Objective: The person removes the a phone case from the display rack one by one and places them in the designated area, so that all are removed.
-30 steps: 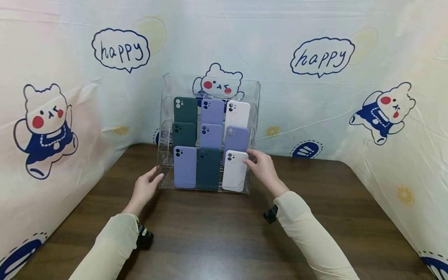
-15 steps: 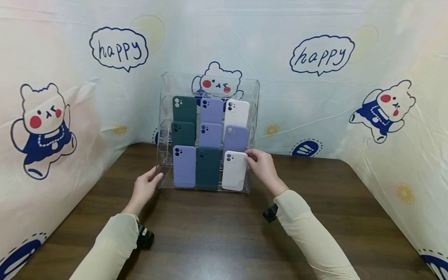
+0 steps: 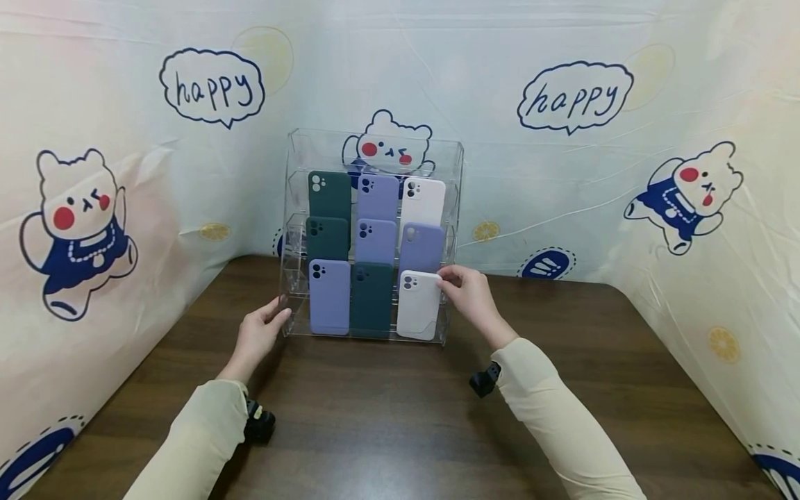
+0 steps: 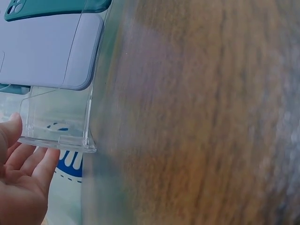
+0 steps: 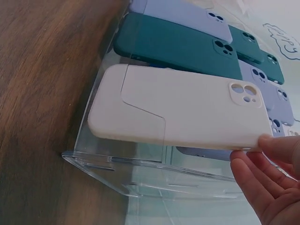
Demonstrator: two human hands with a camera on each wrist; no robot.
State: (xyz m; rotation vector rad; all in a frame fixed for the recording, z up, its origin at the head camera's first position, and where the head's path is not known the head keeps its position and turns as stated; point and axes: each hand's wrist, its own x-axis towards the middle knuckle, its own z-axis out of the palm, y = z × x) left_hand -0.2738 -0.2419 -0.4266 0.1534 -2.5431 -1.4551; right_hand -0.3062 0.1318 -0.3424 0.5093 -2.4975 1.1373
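Note:
A transparent tiered display stand [image 3: 369,154] holds rows of phone cases in purple, dark green and white. At its left side my left hand [image 3: 258,338] grips the clear side panel, thumb inside and fingers outside, as the left wrist view shows. On the bottom tier at the right leans a white phone case [image 5: 187,105], its lower end behind the clear front lip. My right hand [image 3: 470,298] pinches this case's upper right corner between thumb and fingers. Beside it stand a dark green case [image 3: 372,302] and a purple case [image 3: 330,298].
Behind the bottom row, the upper tiers carry more cases, among them a purple one [image 3: 422,244] just above the white case. The stand rests on a brown wooden table [image 3: 375,417]. A printed cloth [image 3: 487,83] with cartoon bears surrounds the table.
My right thumb has moved up from the white case's side edge to its upper corner. The case has shifted very slightly to the right. My left hand stays at the stand's side.

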